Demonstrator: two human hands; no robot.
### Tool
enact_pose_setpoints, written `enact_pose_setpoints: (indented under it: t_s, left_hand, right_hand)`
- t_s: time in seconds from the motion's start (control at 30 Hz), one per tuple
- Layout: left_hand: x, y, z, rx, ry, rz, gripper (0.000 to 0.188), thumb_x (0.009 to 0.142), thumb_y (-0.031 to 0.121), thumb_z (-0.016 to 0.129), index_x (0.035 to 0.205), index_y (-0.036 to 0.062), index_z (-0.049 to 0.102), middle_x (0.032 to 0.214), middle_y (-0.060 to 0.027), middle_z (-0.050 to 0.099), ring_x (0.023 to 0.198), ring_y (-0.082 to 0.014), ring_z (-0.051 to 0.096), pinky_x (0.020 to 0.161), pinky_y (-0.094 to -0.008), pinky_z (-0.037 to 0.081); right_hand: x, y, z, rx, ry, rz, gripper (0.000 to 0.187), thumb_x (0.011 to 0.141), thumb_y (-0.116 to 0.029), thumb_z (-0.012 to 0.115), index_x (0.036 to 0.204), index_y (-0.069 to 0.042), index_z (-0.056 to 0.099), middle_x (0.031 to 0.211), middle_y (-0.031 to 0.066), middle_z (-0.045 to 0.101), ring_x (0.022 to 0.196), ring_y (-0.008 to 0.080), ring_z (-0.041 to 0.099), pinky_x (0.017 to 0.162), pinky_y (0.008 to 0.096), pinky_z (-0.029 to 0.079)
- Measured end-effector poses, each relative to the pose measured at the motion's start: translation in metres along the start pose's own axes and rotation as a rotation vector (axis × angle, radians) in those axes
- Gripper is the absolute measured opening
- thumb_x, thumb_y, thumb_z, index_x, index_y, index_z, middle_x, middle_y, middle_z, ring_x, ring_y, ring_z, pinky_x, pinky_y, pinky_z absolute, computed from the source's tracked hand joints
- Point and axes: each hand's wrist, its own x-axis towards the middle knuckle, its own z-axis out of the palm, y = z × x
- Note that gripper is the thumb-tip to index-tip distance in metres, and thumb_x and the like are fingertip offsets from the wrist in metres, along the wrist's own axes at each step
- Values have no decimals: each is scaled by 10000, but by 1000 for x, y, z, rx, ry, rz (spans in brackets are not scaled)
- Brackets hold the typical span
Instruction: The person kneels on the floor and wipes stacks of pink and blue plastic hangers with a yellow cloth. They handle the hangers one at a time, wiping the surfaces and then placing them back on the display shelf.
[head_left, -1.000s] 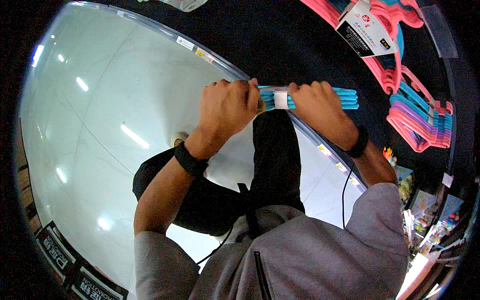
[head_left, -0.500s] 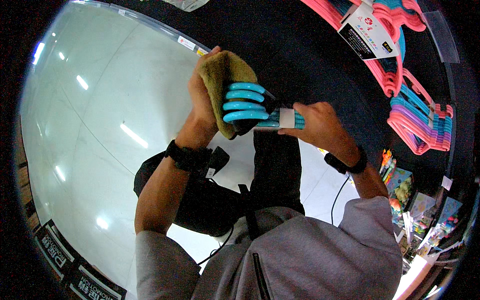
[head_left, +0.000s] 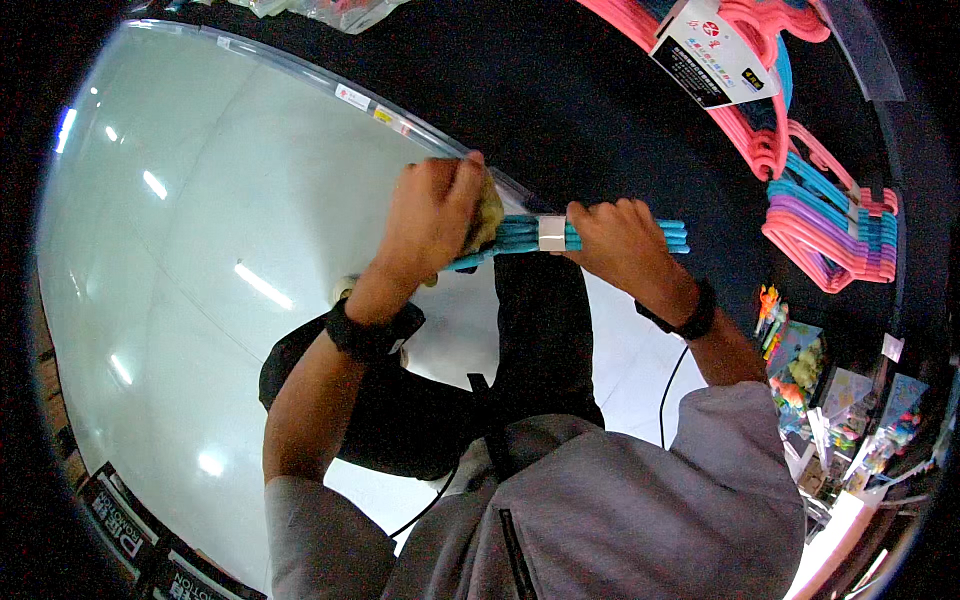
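Observation:
Between my two hands stretches a bundle of blue clothes hangers (head_left: 518, 236), bound by a white paper band (head_left: 551, 233). My right hand (head_left: 630, 245) is closed round the bundle just right of the band, and the blue ends stick out past it. At the other end, my left hand (head_left: 428, 212) is closed on an olive-brown cloth (head_left: 488, 210), which lies against the hangers. Most of the cloth and that end of the hangers are hidden behind my left fingers.
A dark shelf (head_left: 400, 90) with a clear label strip lies ahead. More pink hangers (head_left: 745, 130) are at the upper right, above a pink, purple and blue hanger stack (head_left: 825, 235). Colourful small goods (head_left: 800, 370) sit lower right. White floor (head_left: 200, 230) spreads to the left.
My left hand has turned over, so its back now shows and covers most of the cloth. The hangers' curved blue loops are hidden now, and their straight ends show beyond my right hand.

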Motion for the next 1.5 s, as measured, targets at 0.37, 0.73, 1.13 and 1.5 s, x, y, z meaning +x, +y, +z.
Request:
enact_pose_setpoints:
  t_s: [0.37, 0.73, 1.13, 1.5]
  left_hand:
    - [32, -50, 0, -1330, 172, -371, 464, 987, 396, 451, 1155, -5, 614, 1088, -105, 645, 1052, -315, 592, 912, -447, 500]
    - [18, -26, -76, -1518, 541, -698, 470, 1025, 404, 362, 1219, 39, 586, 1177, -133, 638, 1036, -306, 618, 974, -421, 499]
    - [-51, -3, -48, -1547, 301, -984, 467, 1002, 432, 425, 1069, 34, 660, 976, -125, 703, 857, -263, 687, 783, -393, 578]
    - [-67, -21, -33, -1328, 234, -960, 440, 995, 419, 429, 1069, 42, 644, 960, -132, 694, 863, -269, 682, 778, -405, 575]
  right_hand:
    - [-14, -19, 53, 407, 141, 32, 614, 755, -517, 817, 1037, 10, 681, 710, 166, 682, 625, 267, 702, 604, 382, 573]
    - [53, 139, 152, 509, 426, 525, 593, 760, -628, 746, 963, -71, 742, 833, 183, 726, 737, 352, 714, 667, 444, 554]
    - [175, 352, 198, 201, 530, 851, 804, 801, -652, 689, 1303, -30, 597, 1229, 254, 642, 1111, 415, 629, 958, 469, 473]
    - [173, 415, 217, 98, 848, 942, 668, 894, -565, 623, 1256, -5, 588, 1237, 248, 633, 1162, 408, 593, 977, 489, 465]
